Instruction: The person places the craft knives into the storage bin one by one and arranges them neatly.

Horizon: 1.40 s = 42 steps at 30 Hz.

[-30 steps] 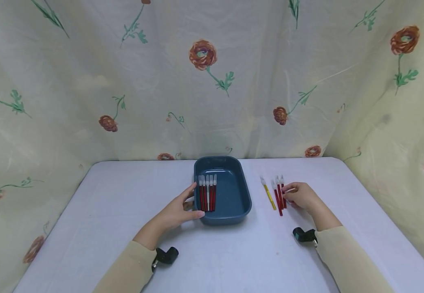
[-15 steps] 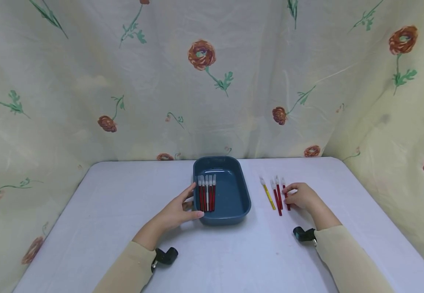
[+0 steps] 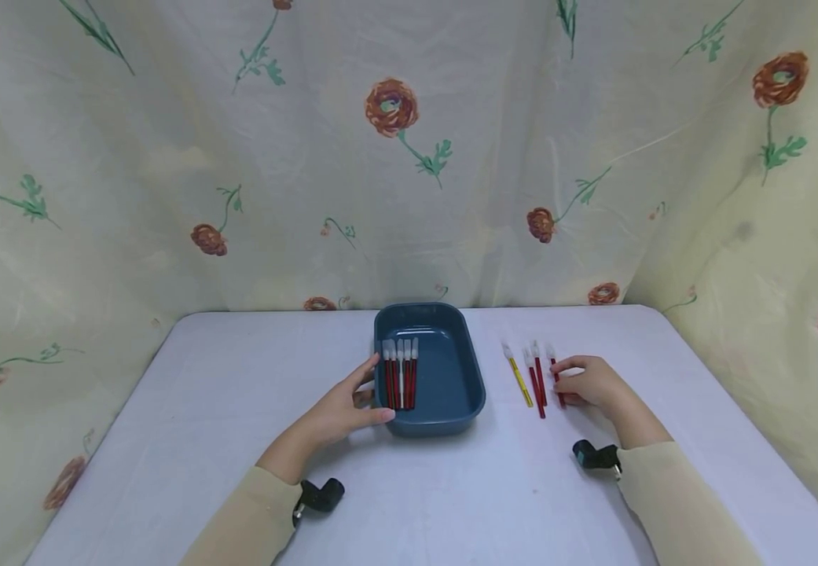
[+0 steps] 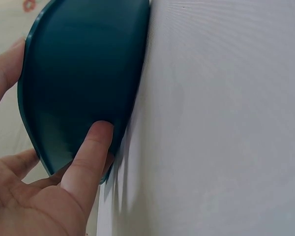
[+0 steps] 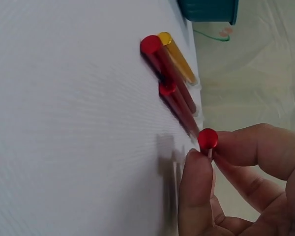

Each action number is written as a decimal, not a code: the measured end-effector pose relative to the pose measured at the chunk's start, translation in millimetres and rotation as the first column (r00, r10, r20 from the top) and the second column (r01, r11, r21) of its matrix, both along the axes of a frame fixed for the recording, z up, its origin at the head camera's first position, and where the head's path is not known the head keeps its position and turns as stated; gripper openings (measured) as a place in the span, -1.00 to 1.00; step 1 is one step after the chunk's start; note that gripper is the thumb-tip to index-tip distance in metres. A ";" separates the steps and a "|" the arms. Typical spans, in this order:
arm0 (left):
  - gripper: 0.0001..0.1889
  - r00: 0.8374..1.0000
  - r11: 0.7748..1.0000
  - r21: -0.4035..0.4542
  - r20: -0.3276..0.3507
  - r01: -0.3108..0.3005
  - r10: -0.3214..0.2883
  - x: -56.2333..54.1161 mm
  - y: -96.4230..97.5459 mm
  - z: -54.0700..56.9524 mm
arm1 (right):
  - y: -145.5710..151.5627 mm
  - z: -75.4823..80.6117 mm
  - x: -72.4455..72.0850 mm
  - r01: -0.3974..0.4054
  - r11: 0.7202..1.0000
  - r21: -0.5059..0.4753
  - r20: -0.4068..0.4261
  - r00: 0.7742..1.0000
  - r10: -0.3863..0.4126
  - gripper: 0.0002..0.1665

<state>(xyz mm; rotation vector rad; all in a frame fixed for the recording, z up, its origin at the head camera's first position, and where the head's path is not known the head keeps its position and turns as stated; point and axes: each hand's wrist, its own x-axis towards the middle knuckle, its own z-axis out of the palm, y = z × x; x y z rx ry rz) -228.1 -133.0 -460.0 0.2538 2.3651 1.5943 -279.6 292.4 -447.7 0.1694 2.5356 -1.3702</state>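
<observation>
My left hand (image 3: 338, 405) rests on the near left corner of a dark blue tray (image 3: 451, 424), its extended fingers and thumb touching the rim and outer wall. In the left wrist view, a straight finger (image 4: 91, 152) presses the wall. Several slim, mostly red pen-like tools (image 3: 399, 385) with translucent caps lie side by side in the tray's left part. My right hand (image 3: 585, 385) pinches a red pen-like tool with a pale cap (image 5: 207, 139) between thumb and fingers. Left of it lie two red ones (image 3: 536, 385) and a yellow one (image 3: 519, 381).
A white cloth (image 3: 437, 503) covers the table. Behind it hangs a pale floral curtain (image 3: 295, 189), which also runs along both sides. Black wrist cameras (image 3: 322, 494) sit at the sleeves. The tray's right half shows bare bottom.
The red pen-like tool pinched by my right hand has moved a little right, away from the other two red ones, which lie apart from it now. My left hand and the tray stay put.
</observation>
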 end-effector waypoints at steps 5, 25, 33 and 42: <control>0.07 1.000 1.000 -0.006 -0.004 -0.004 0.004 0.5 0.2 0.5 | 0.2 9.0 3.4 0.017 0.999 -0.046 0.033 0.999 -0.015 -0.49; 0.08 1.000 1.000 -0.011 0.000 -0.006 0.006 -0.5 1.2 -0.9 | -27.6 40.7 11.6 -0.039 0.967 -0.251 -0.016 0.999 0.036 -0.43; 0.08 1.000 1.000 -0.011 0.000 -0.008 0.008 -0.9 0.9 -1.1 | -46.9 52.6 13.0 -0.049 0.957 -0.287 0.028 0.998 0.059 -0.46; 0.08 1.000 1.000 0.009 -0.002 0.006 -0.006 0.0 0.5 0.4 | -69.4 60.6 10.9 -0.094 0.947 -0.307 0.025 0.994 0.107 -0.48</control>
